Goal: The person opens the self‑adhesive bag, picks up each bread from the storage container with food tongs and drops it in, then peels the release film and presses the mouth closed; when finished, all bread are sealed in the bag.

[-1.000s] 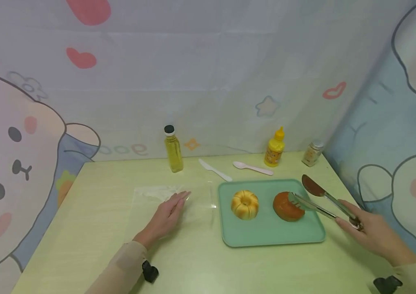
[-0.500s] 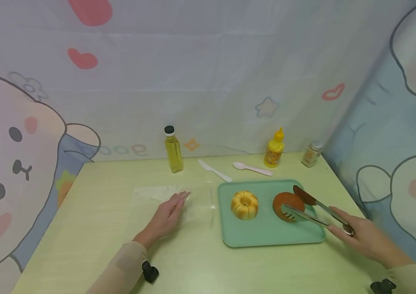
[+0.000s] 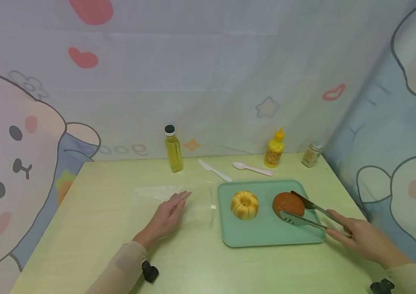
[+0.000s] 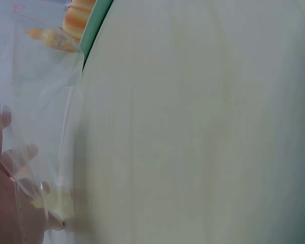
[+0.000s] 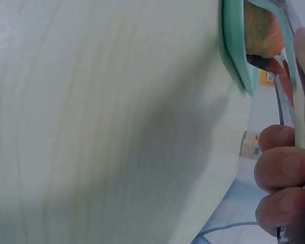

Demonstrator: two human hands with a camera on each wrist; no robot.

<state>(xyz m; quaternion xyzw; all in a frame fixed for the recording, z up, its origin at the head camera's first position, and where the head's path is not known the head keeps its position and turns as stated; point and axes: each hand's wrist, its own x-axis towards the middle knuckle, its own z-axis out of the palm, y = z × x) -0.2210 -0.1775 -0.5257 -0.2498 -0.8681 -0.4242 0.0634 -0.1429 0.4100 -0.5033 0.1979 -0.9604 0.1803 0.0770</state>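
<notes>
In the head view my left hand (image 3: 166,216) holds a clear plastic bag (image 3: 198,210), which spreads to the right toward the tray. Its fingers (image 4: 25,152) show partly through the film in the left wrist view. My right hand (image 3: 358,237) grips metal tongs (image 3: 314,223) with broad slotted ends. Those ends straddle a round brown bun (image 3: 286,203) on the green tray (image 3: 263,237), one along its far right side and the other along its near side. A yellow pumpkin-shaped bread (image 3: 244,205) sits at the tray's left.
Behind the tray lie a white plastic knife (image 3: 215,170) and a pale spoon (image 3: 253,168). An oil bottle (image 3: 173,151), a yellow squeeze bottle (image 3: 274,149) and a small shaker jar (image 3: 312,154) stand by the patterned backdrop along the table's back edge.
My right hand has moved left and slightly down. The tongs have come from the bun's right edge to either side of it and narrowed. My left hand has stayed in place.
</notes>
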